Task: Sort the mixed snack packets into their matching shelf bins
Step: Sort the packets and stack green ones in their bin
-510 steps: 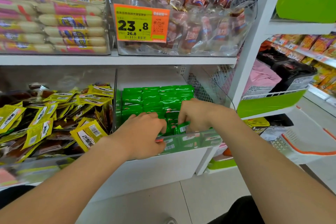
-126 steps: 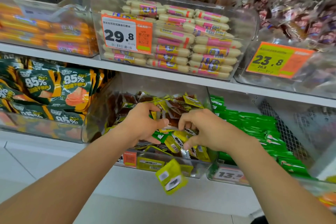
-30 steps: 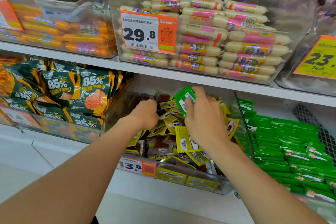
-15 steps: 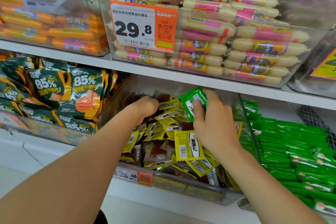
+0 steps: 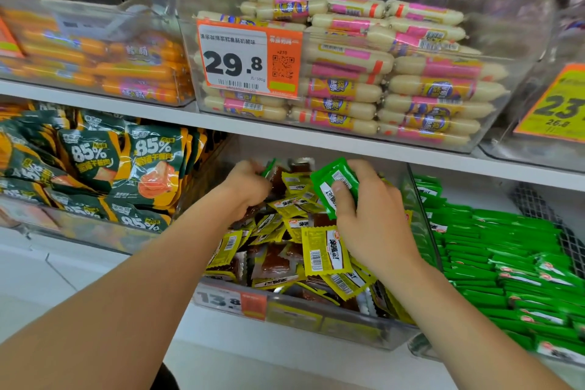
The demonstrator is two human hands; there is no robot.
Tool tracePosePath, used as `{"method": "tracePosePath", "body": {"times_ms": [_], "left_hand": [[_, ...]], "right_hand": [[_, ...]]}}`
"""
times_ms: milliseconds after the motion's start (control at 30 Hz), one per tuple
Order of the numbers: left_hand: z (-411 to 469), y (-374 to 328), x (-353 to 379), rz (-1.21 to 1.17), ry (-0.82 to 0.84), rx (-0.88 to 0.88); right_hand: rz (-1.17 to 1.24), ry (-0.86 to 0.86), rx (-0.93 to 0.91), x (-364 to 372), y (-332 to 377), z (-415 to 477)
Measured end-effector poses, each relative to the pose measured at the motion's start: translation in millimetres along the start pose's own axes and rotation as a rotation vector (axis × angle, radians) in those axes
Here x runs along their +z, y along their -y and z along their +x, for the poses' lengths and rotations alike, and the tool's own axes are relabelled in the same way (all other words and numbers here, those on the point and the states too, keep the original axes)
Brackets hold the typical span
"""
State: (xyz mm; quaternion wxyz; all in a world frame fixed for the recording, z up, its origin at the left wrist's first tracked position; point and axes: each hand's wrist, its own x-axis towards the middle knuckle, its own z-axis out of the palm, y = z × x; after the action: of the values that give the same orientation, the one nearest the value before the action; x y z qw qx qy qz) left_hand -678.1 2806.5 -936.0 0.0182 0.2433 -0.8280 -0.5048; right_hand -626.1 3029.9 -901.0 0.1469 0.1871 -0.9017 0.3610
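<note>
On the upper shelf at far left, a clear bin holds orange sausages (image 5: 95, 63). Below it stand dark green packets marked 85% (image 5: 142, 165), upright in their own bin.

Next comes the left hand (image 5: 250, 184), reaching deep into the back of the middle bin (image 5: 316, 320). Its fingers are curled down among the packets, and a sliver of green (image 5: 269, 167) shows at the fingertips. That spot is blurred, so I cannot tell whether the hand is actually pinching it.

The middle bin is heaped with yellow snack packets (image 5: 323, 250) in a loose jumble, barcodes facing every way. A 13.8 price label (image 5: 231, 301) sits on its front wall. Directly above, on the white shelf board (image 5: 316, 136), a clear bin of white-and-pink sausages (image 5: 411, 79) carries an orange 29.8 price tag (image 5: 247, 60).

The right hand (image 5: 370, 218) hovers over the yellow heap and grips a green snack packet (image 5: 335, 184). The thumb is pressed on its face and the fingers are wrapped behind. The packet is lifted clear of the pile and tilted up towards the shelf board.

To the right, past the clear dividing wall, the neighbouring bin (image 5: 416, 346) is filled with matching green packets (image 5: 506, 256) laid in flat rows. Above them at the far edge hangs another orange tag starting 23 (image 5: 557, 104).
</note>
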Motion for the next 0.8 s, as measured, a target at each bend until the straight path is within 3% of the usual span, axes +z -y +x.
{"method": "tracePosePath", "body": {"times_ms": [300, 567, 633, 800], "left_hand": [[-57.5, -14.4, -30.5, -0.278, 0.059, 0.155], [-127.6, -23.5, -31.9, -0.481, 0.341, 0.239], [-135.4, -24.4, -29.9, -0.502, 0.353, 0.22], [-137.9, -26.7, -27.5, -0.571, 0.293, -0.015]], "right_hand": [[0.055, -0.002, -0.003, -12.6, 0.8, -10.6], [0.613, 0.11, 0.183, -23.6, 17.0, -19.9], [0.539, 0.128, 0.128, -27.7, 16.8, -23.2], [0.161, -0.073, -0.238, -44.6, 10.5, -33.5]]}}
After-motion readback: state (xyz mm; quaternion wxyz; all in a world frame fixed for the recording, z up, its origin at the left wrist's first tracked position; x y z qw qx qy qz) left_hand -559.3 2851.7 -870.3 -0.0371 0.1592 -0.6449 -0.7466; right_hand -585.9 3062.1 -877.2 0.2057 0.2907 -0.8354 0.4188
